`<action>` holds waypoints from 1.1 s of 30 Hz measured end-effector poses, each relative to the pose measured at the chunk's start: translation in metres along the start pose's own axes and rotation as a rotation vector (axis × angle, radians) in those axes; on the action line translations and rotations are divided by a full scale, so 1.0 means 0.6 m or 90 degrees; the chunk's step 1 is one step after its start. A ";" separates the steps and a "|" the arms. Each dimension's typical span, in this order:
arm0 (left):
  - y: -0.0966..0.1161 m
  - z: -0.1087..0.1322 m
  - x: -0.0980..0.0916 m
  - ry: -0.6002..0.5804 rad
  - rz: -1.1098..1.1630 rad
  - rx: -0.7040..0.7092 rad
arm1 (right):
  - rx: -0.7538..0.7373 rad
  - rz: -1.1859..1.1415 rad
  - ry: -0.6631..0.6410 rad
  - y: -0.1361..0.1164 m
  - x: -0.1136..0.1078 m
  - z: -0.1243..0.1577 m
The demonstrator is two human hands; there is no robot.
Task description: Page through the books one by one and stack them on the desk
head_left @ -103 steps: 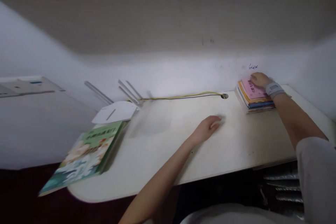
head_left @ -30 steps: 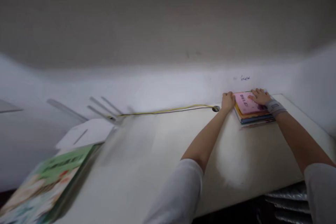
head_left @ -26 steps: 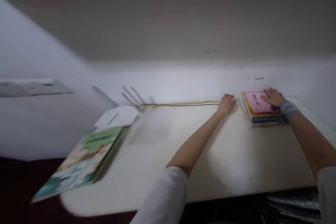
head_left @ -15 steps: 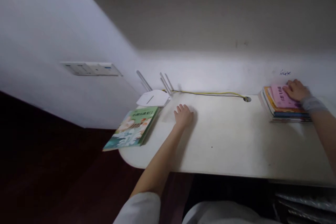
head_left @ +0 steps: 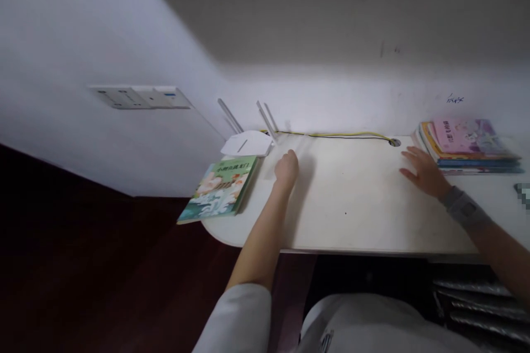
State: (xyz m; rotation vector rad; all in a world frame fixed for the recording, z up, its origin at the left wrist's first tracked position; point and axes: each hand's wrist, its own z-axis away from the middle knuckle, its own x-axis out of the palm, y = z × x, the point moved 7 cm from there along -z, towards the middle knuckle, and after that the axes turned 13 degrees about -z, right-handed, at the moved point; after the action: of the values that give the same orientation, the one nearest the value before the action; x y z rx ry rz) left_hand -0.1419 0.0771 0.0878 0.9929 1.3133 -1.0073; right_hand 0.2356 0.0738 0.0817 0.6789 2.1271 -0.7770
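Observation:
My left hand (head_left: 287,168) is closed in a loose fist over the white desk (head_left: 351,198), with nothing visible in it. Just left of it are a white router (head_left: 247,144) with raised antennas and green picture books (head_left: 219,187), which overhang the desk's rounded end. My right hand (head_left: 426,172), with a grey band on the wrist, has its fingers spread above the desk. It holds nothing and is just left of and in front of a stack of books (head_left: 480,164) topped by a pink book (head_left: 467,135).
Along the wall, a yellow and black cable (head_left: 351,135) runs from the router to a round desk hole (head_left: 395,143). Sockets (head_left: 141,97) are on the left wall. A dark object (head_left: 522,196), partly blurred, lies at the right edge. Below the desk are silvery ridged items (head_left: 484,309).
My right hand has come off the pink book and moved left over the desk. My left hand's spread fingers have curled into a fist. The view has shifted slightly.

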 end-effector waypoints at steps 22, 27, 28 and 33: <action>-0.003 0.217 0.148 0.085 0.391 0.026 | 0.064 0.106 -0.192 -0.154 0.066 0.177; 0.034 0.233 0.123 0.214 0.186 0.111 | 0.092 0.061 -0.239 -0.130 0.086 0.211; 0.051 0.238 0.118 0.222 0.174 0.138 | 0.098 0.066 -0.228 -0.130 0.085 0.210; 0.130 0.267 0.136 0.122 0.057 0.276 | 0.128 0.117 -0.173 -0.125 0.091 0.201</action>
State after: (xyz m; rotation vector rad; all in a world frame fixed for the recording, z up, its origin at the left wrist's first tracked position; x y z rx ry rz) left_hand -0.0221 -0.0569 0.0093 1.4948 1.2150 -1.1757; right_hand 0.2107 -0.0507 -0.0022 0.8124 1.7302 -0.9324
